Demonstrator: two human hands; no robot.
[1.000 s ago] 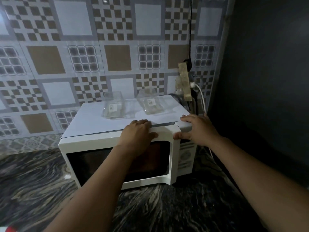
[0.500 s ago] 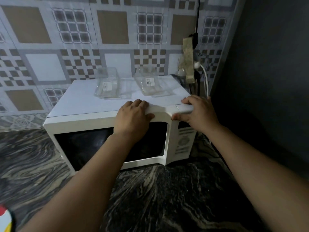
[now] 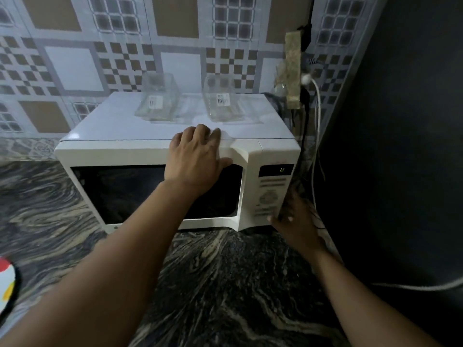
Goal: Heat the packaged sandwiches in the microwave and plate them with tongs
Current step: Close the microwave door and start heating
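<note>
Dim corner: dark marbled bench (image 3: 225,284), patterned tile wall (image 3: 75,66) behind, black wall at right. White microwave (image 3: 155,151) on the bench, door closed, two clear plastic packages (image 3: 157,101) (image 3: 223,102) on its top. Left hand (image 3: 198,159) flat over the door's upper edge, grip spread. Right hand (image 3: 294,219) at the panel's lower right corner, grip loosely spread, empty.

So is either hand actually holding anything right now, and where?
Nothing is held. The left hand lies flat on the microwave door's top edge; the right hand touches its lower right corner.
</note>
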